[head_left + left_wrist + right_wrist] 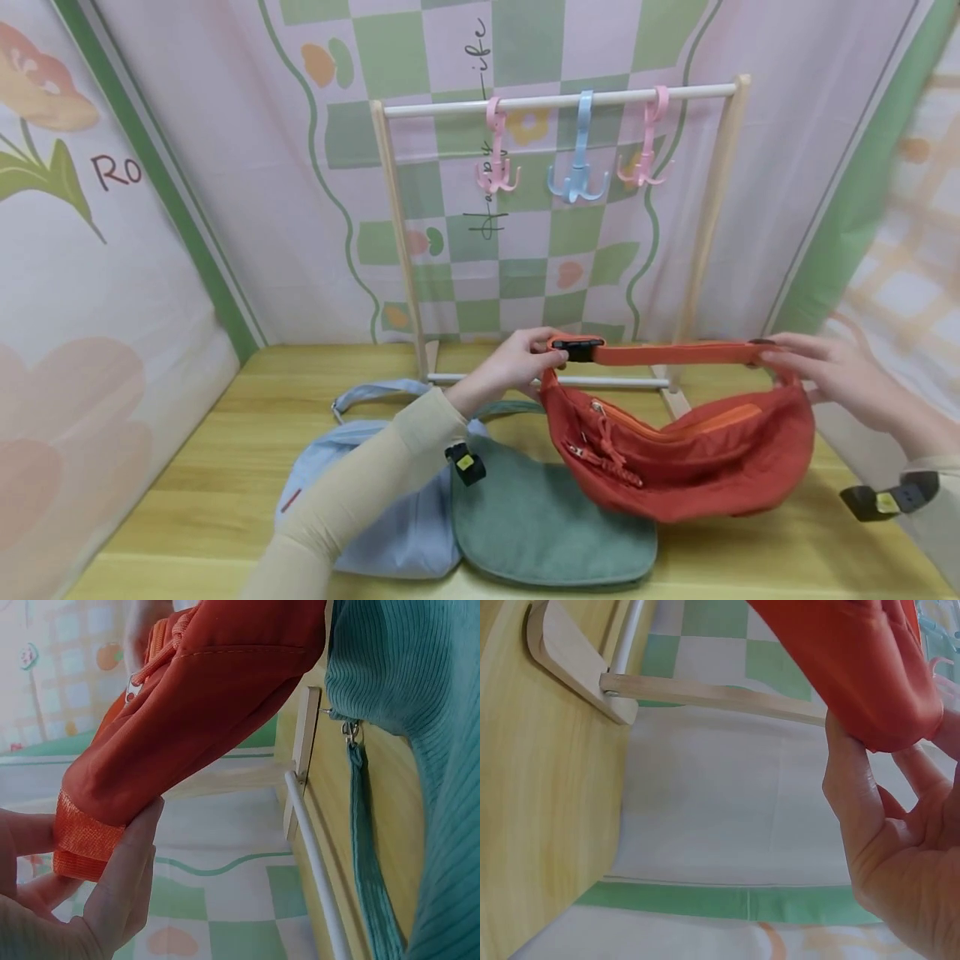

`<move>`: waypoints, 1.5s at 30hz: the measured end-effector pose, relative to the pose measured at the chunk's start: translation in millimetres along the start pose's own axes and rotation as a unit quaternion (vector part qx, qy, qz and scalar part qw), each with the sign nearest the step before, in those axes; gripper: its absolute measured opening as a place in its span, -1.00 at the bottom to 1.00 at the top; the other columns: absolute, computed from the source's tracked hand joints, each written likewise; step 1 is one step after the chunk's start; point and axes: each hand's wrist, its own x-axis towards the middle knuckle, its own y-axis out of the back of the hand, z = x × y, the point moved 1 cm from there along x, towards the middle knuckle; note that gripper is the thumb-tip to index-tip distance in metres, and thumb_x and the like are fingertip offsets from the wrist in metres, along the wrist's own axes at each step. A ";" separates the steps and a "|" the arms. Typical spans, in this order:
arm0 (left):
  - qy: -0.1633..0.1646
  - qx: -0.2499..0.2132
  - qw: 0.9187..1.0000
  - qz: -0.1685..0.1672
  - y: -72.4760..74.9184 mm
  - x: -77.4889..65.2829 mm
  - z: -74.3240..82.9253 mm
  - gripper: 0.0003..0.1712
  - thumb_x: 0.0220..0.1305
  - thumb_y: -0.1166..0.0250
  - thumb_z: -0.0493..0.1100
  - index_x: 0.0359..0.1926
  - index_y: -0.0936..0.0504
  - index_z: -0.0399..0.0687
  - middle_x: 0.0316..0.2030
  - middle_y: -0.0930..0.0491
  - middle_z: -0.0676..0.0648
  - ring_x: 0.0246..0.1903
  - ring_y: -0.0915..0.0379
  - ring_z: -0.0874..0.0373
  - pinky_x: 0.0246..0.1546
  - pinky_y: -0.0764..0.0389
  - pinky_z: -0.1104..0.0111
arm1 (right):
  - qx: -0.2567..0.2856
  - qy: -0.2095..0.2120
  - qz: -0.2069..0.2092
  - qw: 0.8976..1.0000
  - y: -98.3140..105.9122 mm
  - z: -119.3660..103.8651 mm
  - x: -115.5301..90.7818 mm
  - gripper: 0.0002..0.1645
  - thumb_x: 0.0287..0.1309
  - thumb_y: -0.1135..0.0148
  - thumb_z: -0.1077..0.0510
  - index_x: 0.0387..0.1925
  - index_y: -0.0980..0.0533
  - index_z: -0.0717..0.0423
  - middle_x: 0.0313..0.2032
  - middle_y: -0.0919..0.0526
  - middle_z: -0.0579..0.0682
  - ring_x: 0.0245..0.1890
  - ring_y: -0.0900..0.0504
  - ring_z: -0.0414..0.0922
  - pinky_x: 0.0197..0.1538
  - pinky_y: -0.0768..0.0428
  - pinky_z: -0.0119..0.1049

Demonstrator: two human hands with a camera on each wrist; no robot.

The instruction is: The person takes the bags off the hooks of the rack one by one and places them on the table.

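A red waist bag (690, 467) hangs between both hands above the front right of the table. My left hand (519, 360) pinches its orange strap by the black buckle (577, 348). At the strap's other end my right hand (832, 371) grips the bag's right corner. The strap stretches nearly level between the hands, and the zipped front faces the head camera. In the left wrist view the left fingers (124, 877) wrap the orange webbing at the bag's end. In the right wrist view the thumb and fingers hold the red corner (885, 712).
A green bag (555, 525) and a light blue bag (405, 533) lie on the wooden table (180, 475), partly under the left arm. Behind stands a rack (551, 102) with two pink hooks (497, 158) and a blue hook (579, 167) on its top bar.
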 end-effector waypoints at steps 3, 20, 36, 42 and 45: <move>0.003 -0.002 1.000 0.000 -2.4 0.7 -2.4 -0.71 0.22 -0.11 -0.18 -0.03 -0.50 0.14 -0.38 -0.54 -0.11 -0.59 -0.38 0.18 -0.53 -0.60 0.16 | -0.010 -0.012 0.000 1.000 -0.7 2.5 -1.6 -0.76 0.22 0.01 0.09 -0.20 -0.42 0.18 -0.54 -0.50 0.00 -0.51 -0.53 -0.24 -0.50 -0.60 -0.24; 0.022 -0.013 1.000 0.000 -11.9 5.2 -15.8 -0.79 0.20 -0.14 -0.16 -0.12 -0.52 0.15 -0.40 -0.56 -0.08 -0.50 -0.48 0.10 -0.50 -0.59 0.07 | -0.023 -0.034 -0.062 0.997 -5.3 19.5 -8.7 -0.71 0.27 0.10 0.03 -0.12 -0.39 0.13 -0.45 -0.52 0.02 -0.39 -0.54 -0.21 -0.41 -0.61 -0.26; 0.040 -0.021 0.999 -0.022 -20.7 1.9 -19.2 -0.84 0.23 -0.10 -0.15 -0.16 -0.50 0.07 -0.39 -0.55 -0.10 -0.50 -0.53 0.03 -0.52 -0.60 0.11 | 0.026 -0.062 -0.111 0.992 -3.0 32.9 -10.4 -0.61 0.28 0.12 0.05 0.07 -0.27 0.13 -0.33 -0.58 -0.08 -0.29 -0.57 -0.30 -0.37 -0.61 -0.19; 0.048 -0.034 0.998 -0.027 -24.3 3.6 -25.4 -0.83 0.23 -0.10 -0.20 -0.15 -0.51 0.03 -0.42 -0.53 -0.12 -0.51 -0.55 0.03 -0.53 -0.59 0.11 | 0.031 -0.093 -0.142 0.985 -4.4 38.5 -13.5 -0.37 0.28 0.14 0.00 0.22 -0.05 0.33 -0.23 -0.56 -0.28 -0.26 -0.56 -0.32 -0.30 -0.61 -0.23; 0.056 -0.038 0.997 -0.025 -26.1 4.6 -29.0 -0.82 0.22 -0.11 -0.20 -0.15 -0.51 0.03 -0.42 -0.53 -0.11 -0.53 -0.55 0.03 -0.55 -0.59 0.12 | 0.042 -0.109 -0.155 0.981 -5.4 42.5 -15.4 -0.26 0.28 0.16 -0.02 0.25 0.09 0.42 -0.14 -0.55 -0.22 -0.25 -0.57 -0.32 -0.26 -0.60 -0.23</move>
